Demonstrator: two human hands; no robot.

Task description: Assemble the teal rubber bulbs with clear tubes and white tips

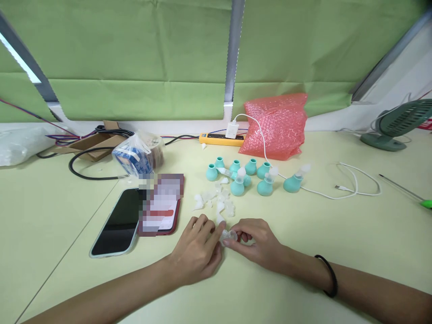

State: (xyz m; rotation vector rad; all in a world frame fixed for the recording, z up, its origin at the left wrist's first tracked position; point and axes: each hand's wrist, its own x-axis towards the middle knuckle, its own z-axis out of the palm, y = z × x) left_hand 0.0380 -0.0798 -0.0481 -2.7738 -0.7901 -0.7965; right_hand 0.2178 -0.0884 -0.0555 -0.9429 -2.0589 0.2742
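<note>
My left hand [197, 249] and my right hand [256, 243] meet low on the pale table, fingers pinched together on one small clear plastic tip [229, 235] held between them. Just beyond my fingers lies a loose pile of several more clear tips [216, 201]. Farther back stand several teal rubber bulbs [238, 173]; three of them carry a clear tip, such as the one at the right [294, 180]. A black band circles my right wrist [329, 275].
Two phones [116, 222] lie left of my hands. At the back are a pink bubble-wrap bag [276, 123], a yellow power strip [219, 139] with a white charger cable [351, 186], a bagged blue item [138, 155], a cardboard piece and a green fan [394, 123].
</note>
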